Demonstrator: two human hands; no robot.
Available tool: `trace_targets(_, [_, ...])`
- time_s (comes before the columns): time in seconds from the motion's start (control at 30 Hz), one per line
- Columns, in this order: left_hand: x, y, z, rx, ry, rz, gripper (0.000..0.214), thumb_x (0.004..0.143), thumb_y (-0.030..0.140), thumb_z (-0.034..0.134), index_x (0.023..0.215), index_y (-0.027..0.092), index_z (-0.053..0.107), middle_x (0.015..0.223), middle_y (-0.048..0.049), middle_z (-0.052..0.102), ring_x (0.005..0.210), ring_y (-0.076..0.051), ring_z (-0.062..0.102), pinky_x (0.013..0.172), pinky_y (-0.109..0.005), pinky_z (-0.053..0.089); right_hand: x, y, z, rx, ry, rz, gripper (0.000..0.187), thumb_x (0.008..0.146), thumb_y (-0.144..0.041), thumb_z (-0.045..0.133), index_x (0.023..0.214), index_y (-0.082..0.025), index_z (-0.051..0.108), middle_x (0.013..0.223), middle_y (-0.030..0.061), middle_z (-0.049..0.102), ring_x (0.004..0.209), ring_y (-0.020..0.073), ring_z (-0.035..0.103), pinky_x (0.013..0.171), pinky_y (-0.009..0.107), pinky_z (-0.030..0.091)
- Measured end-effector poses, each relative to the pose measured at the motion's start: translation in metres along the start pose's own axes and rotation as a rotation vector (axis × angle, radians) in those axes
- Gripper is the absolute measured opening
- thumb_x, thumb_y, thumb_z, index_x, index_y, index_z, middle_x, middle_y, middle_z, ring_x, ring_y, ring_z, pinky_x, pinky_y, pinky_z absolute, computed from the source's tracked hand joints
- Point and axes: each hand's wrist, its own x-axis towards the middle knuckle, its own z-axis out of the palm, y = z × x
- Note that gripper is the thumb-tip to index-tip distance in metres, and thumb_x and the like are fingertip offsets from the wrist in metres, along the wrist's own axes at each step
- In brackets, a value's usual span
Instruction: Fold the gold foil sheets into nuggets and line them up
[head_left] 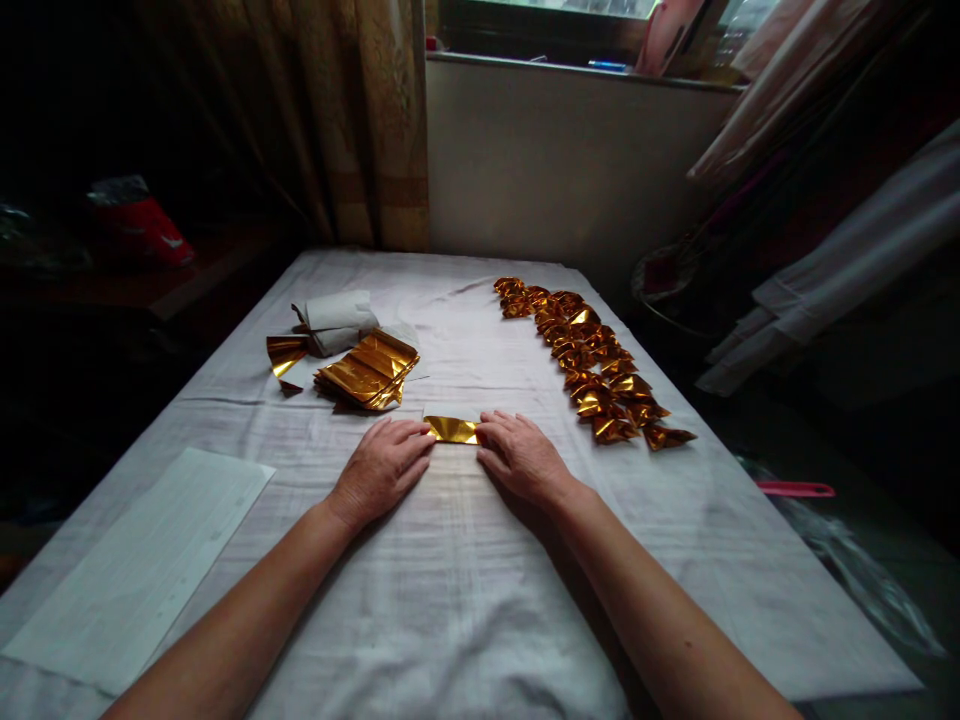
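Observation:
A narrow folded strip of gold foil paper (453, 430) lies on the white cloth between my two hands. My left hand (382, 460) presses its fingers together on the strip's left end. At the right end, my right hand (521, 452) does the same, with its fingertips over the edge. Just beyond my left hand sits a stack of gold foil sheets (367, 368). On the right, rows of folded gold foil pieces (592, 360) run from the back of the table towards the front.
Behind the stack lie a grey-white bundle (337, 318) and a curled gold foil piece (285, 358). A white paper sheet (150, 560) rests at the left. Beyond the table are a curtain (360, 120), a window ledge (585, 72) and hanging clothes (855, 260).

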Motion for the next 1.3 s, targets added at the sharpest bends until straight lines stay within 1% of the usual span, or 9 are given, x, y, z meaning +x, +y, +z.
trace_targets(0.23, [0.016, -0.019, 0.003, 0.023, -0.055, 0.004, 0.032, 0.091, 0.031, 0.057, 0.121, 0.022, 0.063, 0.132, -0.0088, 0.064, 0.125, -0.026, 0.055, 0.109, -0.048, 0.039, 0.019, 0.017, 0.005, -0.007, 0.056, -0.104, 0.023, 0.094, -0.023, 0.054, 0.114, -0.020, 0.064, 0.132, 0.0106, 0.062, 0.123, 0.0243, 0.055, 0.104, 0.040, 0.040])
trace_targets(0.33, [0.026, -0.024, 0.002, 0.040, -0.083, 0.008, 0.031, 0.092, 0.031, 0.058, 0.121, 0.022, 0.063, 0.121, -0.0074, 0.069, 0.114, -0.025, 0.060, 0.102, -0.045, 0.042, 0.028, 0.026, 0.004, -0.057, 0.081, -0.108, 0.022, 0.096, -0.024, 0.052, 0.114, -0.021, 0.065, 0.129, 0.0105, 0.064, 0.118, 0.0243, 0.057, 0.100, 0.040, 0.041])
trace_targets(0.47, [0.040, -0.023, 0.006, 0.087, -0.035, 0.053, 0.021, 0.093, 0.032, 0.057, 0.108, 0.023, 0.070, 0.107, -0.0052, 0.072, 0.097, -0.022, 0.063, 0.093, -0.040, 0.045, 0.042, 0.032, 0.002, -0.141, 0.122, -0.059, 0.021, 0.097, -0.024, 0.050, 0.108, -0.022, 0.068, 0.121, 0.0104, 0.067, 0.114, 0.0253, 0.058, 0.098, 0.041, 0.041])
trace_targets(0.57, [0.047, -0.017, 0.012, 0.132, 0.017, 0.080, 0.020, 0.093, 0.033, 0.058, 0.103, 0.022, 0.071, 0.101, -0.0052, 0.072, 0.092, -0.022, 0.061, 0.089, -0.039, 0.045, 0.048, 0.027, 0.004, -0.152, 0.204, -0.011, 0.020, 0.094, -0.023, 0.054, 0.108, -0.021, 0.068, 0.124, 0.0121, 0.065, 0.117, 0.0281, 0.055, 0.099, 0.044, 0.041])
trace_targets(0.63, [0.050, -0.010, 0.015, 0.162, 0.057, 0.082, 0.019, 0.094, 0.034, 0.058, 0.100, 0.022, 0.072, 0.097, -0.0047, 0.072, 0.090, -0.022, 0.060, 0.088, -0.040, 0.045, 0.046, 0.018, 0.008, -0.110, 0.273, -0.022, 0.021, 0.090, -0.019, 0.059, 0.108, -0.022, 0.068, 0.127, 0.0097, 0.064, 0.119, 0.0278, 0.053, 0.098, 0.043, 0.042])
trace_targets(0.8, [0.052, 0.000, 0.020, 0.174, 0.119, 0.081, 0.018, 0.093, 0.035, 0.060, 0.095, 0.023, 0.072, 0.093, -0.0032, 0.072, 0.089, -0.022, 0.058, 0.095, -0.043, 0.041, 0.038, 0.003, 0.021, 0.026, 0.320, -0.119, 0.014, 0.087, -0.021, 0.065, 0.097, -0.026, 0.072, 0.110, 0.0045, 0.071, 0.101, 0.0227, 0.059, 0.086, 0.036, 0.045])
trace_targets(1.0, [0.053, -0.003, 0.020, 0.090, 0.115, 0.051, 0.017, 0.095, 0.032, 0.057, 0.096, 0.023, 0.071, 0.093, -0.0023, 0.072, 0.092, -0.021, 0.058, 0.101, -0.045, 0.037, 0.041, 0.005, 0.029, 0.113, 0.384, -0.109, 0.008, 0.088, -0.025, 0.065, 0.091, -0.024, 0.073, 0.098, 0.0039, 0.072, 0.092, 0.0209, 0.060, 0.080, 0.034, 0.045])
trace_targets(1.13, [0.053, -0.007, 0.022, -0.011, 0.096, -0.020, 0.018, 0.095, 0.035, 0.057, 0.097, 0.023, 0.070, 0.097, -0.0035, 0.071, 0.094, -0.022, 0.059, 0.096, -0.043, 0.041, 0.044, 0.005, 0.029, 0.152, 0.396, -0.084, 0.008, 0.089, -0.023, 0.063, 0.088, -0.024, 0.072, 0.096, 0.0034, 0.072, 0.090, 0.0202, 0.061, 0.079, 0.033, 0.044])
trace_targets(1.3, [0.054, -0.014, 0.025, -0.113, 0.132, -0.128, 0.015, 0.094, 0.031, 0.057, 0.091, 0.022, 0.069, 0.100, -0.0045, 0.071, 0.098, -0.022, 0.060, 0.090, -0.040, 0.045, 0.045, 0.004, 0.028, 0.236, 0.378, -0.032, 0.011, 0.091, -0.023, 0.060, 0.086, -0.023, 0.070, 0.096, 0.0041, 0.071, 0.091, 0.0197, 0.061, 0.082, 0.034, 0.044])
